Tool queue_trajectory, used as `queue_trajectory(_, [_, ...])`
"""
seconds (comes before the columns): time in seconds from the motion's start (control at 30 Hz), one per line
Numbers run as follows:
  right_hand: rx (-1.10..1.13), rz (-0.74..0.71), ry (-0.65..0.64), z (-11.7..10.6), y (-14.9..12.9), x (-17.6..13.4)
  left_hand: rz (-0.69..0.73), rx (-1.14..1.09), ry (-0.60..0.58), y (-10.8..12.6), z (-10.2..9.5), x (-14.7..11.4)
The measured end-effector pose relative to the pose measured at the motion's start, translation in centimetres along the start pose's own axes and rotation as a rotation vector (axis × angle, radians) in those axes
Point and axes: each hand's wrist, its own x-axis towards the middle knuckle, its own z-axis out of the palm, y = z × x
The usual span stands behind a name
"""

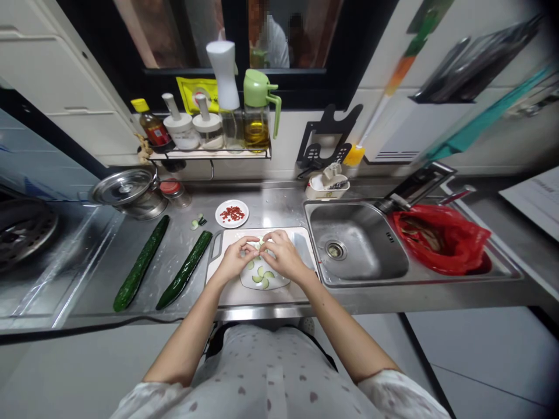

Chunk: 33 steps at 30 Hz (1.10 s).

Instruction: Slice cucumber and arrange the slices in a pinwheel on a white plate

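Observation:
Over a white plate (279,283) my two hands meet, fingertips almost touching. My left hand (238,257) is closed in a pinch with thumb and fingers curled, and so is my right hand (283,255). Pale green bits show between the fingertips, but what each hand grips is too small to tell. Thin cucumber slices (262,278) with dark green edges lie fanned on the near part of the plate. Under the plate is a light cutting board (231,297) with a grey handle. A grey blade-like surface (302,245) lies on the board, right of my right hand.
Two whole cucumbers (142,265) lie to the left. Behind the board stands a small plate of chopped red pieces (232,213) beside cucumber scraps (196,223). To the right are a sink (362,244) and a red plastic bag (449,262). Bottles line a shelf (209,154) behind.

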Motion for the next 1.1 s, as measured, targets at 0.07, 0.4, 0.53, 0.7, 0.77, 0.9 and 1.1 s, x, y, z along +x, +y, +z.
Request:
queue_trajectory(0.07, [0.000, -0.007, -0.020, 0.1, 0.0, -0.3, 0.009, 0.005, -0.019, 0.0, 0.0, -0.3])
queue_trajectory(0.4, [0.020, 0.040, -0.047, 1.5, 0.4, -2.5, -0.030, 0.175, -0.002, -0.7, 0.9, -1.5])
queue_trajectory(0.53, [-0.044, 0.123, -0.064, 3.0, 1.2, -4.2, -0.078, 0.454, 0.127, -1.7, 1.3, -2.2])
queue_trajectory(0.7, [-0.125, 0.197, -0.106, 5.2, 1.7, -6.0, -0.150, 0.652, 0.123, -2.9, 2.0, -3.2])
queue_trajectory(0.77, [-0.152, 0.203, -0.124, 5.9, 1.7, -6.3, -0.188, 0.708, 0.094, -3.4, 2.5, -3.5])
queue_trajectory(0.9, [-0.195, 0.191, -0.166, 6.9, 1.8, -6.7, -0.252, 0.798, 0.046, -3.8, 3.4, -3.9])
queue_trajectory(1.1, [-0.217, 0.196, -0.200, 7.3, 2.0, -6.9, -0.283, 0.838, 0.027, -3.9, 4.6, -3.9])
